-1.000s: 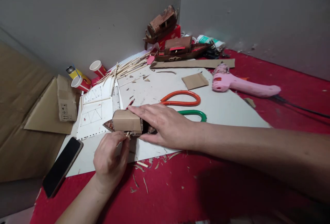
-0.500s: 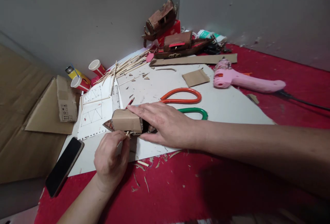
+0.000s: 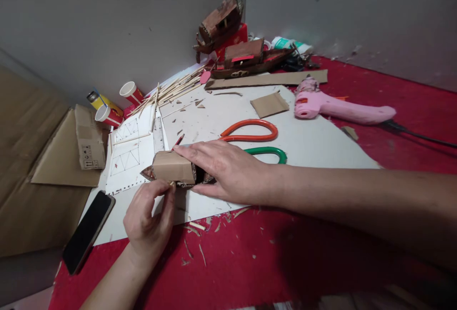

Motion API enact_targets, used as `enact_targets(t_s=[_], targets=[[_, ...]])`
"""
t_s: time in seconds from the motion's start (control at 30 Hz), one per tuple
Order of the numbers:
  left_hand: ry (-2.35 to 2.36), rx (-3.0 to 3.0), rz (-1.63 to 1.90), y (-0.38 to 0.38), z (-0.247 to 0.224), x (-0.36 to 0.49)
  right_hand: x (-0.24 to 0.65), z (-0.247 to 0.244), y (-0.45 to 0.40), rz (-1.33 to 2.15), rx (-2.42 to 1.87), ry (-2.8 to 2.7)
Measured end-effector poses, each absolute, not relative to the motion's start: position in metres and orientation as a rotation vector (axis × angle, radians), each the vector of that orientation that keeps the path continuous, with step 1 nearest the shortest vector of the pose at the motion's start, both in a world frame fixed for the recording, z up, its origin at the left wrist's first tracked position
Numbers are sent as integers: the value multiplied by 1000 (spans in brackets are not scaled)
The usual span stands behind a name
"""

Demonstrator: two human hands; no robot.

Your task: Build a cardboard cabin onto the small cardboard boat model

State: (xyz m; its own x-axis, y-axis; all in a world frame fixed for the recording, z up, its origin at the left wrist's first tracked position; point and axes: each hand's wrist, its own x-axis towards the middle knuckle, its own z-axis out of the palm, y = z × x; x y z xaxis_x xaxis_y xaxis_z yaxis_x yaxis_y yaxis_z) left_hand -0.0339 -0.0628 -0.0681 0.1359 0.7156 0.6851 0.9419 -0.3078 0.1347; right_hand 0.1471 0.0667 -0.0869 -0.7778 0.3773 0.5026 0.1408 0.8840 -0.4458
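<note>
A small cardboard boat model (image 3: 173,167) with a rounded tan cover lies on the white sheet (image 3: 314,148). My right hand (image 3: 228,172) grips its right end, fingers along the far side and thumb on the near side. At the model's near edge, my left hand (image 3: 152,210) pinches a small pale piece (image 3: 173,184), mostly hidden between thumb and forefinger. Scissors with an orange handle (image 3: 250,137) and a green handle (image 3: 267,149) lie just beyond my right hand, their blades hidden. A pencil tip (image 3: 179,141) shows behind the model.
A phone (image 3: 89,231) and cardboard box (image 3: 46,157) are at left. Thin sticks (image 3: 174,88), paper cups (image 3: 131,93) and two brown boat models (image 3: 244,55) stand farther back. At right lies a pink glue gun (image 3: 342,107) with its cord.
My left hand has shifted slightly left and its pinch covers more of the pale piece. My right hand keeps its hold on the model. The view has moved a little.
</note>
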Motion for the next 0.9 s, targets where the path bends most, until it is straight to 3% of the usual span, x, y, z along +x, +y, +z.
enact_targets(t_s=[0.9], targets=[[-1628, -2037, -884, -64, -63, -28, 149, -81, 66, 571, -391, -2484]])
